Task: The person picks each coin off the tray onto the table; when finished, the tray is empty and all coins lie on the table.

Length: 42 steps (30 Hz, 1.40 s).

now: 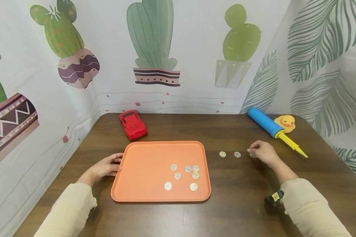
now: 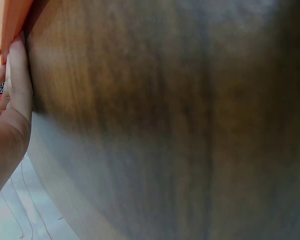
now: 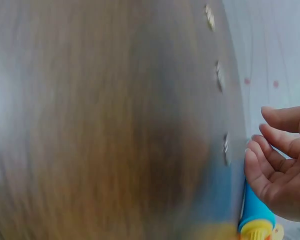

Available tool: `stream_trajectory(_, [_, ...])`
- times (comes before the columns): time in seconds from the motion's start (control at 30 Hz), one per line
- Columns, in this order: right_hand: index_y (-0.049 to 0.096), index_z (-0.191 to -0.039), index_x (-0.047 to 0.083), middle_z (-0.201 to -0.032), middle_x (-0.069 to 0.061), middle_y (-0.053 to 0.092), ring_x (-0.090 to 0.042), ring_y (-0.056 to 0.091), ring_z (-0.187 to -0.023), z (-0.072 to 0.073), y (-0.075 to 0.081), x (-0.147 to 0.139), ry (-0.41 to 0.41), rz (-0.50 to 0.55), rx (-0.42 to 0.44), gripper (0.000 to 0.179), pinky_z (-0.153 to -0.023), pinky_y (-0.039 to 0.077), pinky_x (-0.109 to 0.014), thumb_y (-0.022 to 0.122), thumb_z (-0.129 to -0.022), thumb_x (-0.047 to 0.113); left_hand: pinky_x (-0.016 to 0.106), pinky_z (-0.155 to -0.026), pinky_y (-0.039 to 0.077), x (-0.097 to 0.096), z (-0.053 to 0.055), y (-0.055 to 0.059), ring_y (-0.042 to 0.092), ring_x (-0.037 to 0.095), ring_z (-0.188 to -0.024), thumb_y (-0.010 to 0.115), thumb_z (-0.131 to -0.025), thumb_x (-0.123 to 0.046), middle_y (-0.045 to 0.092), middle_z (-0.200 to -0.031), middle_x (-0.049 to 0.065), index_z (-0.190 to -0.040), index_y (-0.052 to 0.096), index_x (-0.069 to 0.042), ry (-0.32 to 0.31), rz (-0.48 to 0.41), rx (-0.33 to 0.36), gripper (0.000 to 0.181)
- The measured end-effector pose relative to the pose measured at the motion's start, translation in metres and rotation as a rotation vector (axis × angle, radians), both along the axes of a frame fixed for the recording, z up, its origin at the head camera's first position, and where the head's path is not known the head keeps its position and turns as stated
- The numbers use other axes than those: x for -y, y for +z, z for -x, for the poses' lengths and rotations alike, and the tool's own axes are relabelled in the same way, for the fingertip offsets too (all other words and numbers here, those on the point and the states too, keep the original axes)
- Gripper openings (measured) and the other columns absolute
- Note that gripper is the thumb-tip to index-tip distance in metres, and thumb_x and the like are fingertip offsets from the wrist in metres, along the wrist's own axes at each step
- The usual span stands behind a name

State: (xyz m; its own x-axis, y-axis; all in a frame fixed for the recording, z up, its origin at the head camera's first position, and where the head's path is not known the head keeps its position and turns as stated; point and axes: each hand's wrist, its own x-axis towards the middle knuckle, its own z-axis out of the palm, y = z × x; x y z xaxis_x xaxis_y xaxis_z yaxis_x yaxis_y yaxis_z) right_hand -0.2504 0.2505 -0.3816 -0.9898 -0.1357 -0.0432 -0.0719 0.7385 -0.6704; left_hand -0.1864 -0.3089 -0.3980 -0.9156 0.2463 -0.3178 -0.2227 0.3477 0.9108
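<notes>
My left hand (image 1: 106, 166) holds the left rim of an orange tray (image 1: 142, 171); in the left wrist view its fingers (image 2: 20, 75) lie on either side of the tray's edge (image 2: 12, 22). Several gold and silver coins (image 1: 177, 176) lie flat on the tray's right half. On the table right of the tray, a gold coin (image 1: 222, 154) and a silver coin (image 1: 237, 154) form a row with a third coin (image 3: 226, 149). Over that third coin, my right hand (image 1: 262, 153) hovers with loosely bent fingers and nothing between thumb and fingertips in the right wrist view.
A red toy car (image 1: 133, 125) stands behind the tray at the back left. At the back right lie a blue and yellow hand pump (image 1: 265, 122) and a yellow rubber duck (image 1: 287, 122). A printed cloth (image 1: 195, 98) hangs behind the brown table (image 1: 225, 204).
</notes>
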Motion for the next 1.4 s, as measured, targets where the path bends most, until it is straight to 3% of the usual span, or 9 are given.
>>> stream_trajectory(0.4, [0.053,-0.091,-0.004,-0.080,-0.010,0.054,-0.021,0.050,-0.069,-0.008,0.008,0.043,0.096,0.120,-0.030,0.023,-0.057,0.043,-0.029,0.058,-0.081,0.016,0.039,-0.073,0.047,-0.002,-0.001,0.004,0.052,0.021,-0.089,0.051,-0.081,0.001,0.028,-0.121,0.028,-0.133,0.015,0.007,-0.003,0.011,-0.001,0.063])
stream_trajectory(0.67, [0.054,-0.091,-0.003,-0.080,-0.009,0.053,-0.025,0.051,-0.074,-0.014,0.008,0.076,0.151,0.224,-0.017,0.019,-0.064,0.047,-0.037,0.058,-0.081,0.012,0.039,-0.073,0.047,-0.002,-0.002,0.005,0.051,0.021,-0.089,0.049,-0.081,0.002,0.029,-0.119,0.028,-0.132,0.015,0.008,-0.004,0.007,-0.010,0.062])
stream_trajectory(0.97, [0.055,-0.085,0.002,-0.074,-0.005,0.053,-0.017,0.049,-0.067,-0.024,0.012,0.113,0.248,0.237,-0.039,0.015,-0.057,0.043,-0.028,0.061,-0.078,0.013,0.039,-0.074,0.047,-0.003,-0.003,0.004,0.051,0.021,-0.089,0.049,-0.081,0.003,0.029,-0.119,0.028,-0.132,0.015,0.008,0.002,0.006,-0.007,0.061])
stream_trajectory(1.23, [0.056,-0.085,-0.002,-0.075,-0.006,0.053,-0.017,0.049,-0.068,-0.031,0.020,0.143,0.337,0.318,-0.033,0.012,-0.058,0.043,-0.026,0.061,-0.077,0.006,0.037,-0.073,0.047,-0.001,-0.002,0.004,0.051,0.020,-0.087,0.048,-0.080,0.004,0.028,-0.119,0.029,-0.132,0.014,0.009,-0.005,0.013,-0.017,0.062])
stream_trajectory(1.4, [0.055,-0.085,-0.005,-0.075,-0.006,0.053,-0.017,0.048,-0.069,-0.031,0.017,0.160,0.388,0.352,-0.038,0.014,-0.059,0.041,-0.026,0.061,-0.076,0.004,0.038,-0.073,0.047,-0.001,-0.002,0.003,0.051,0.020,-0.088,0.048,-0.080,0.004,0.028,-0.119,0.029,-0.132,0.015,0.009,-0.008,0.011,-0.018,0.062])
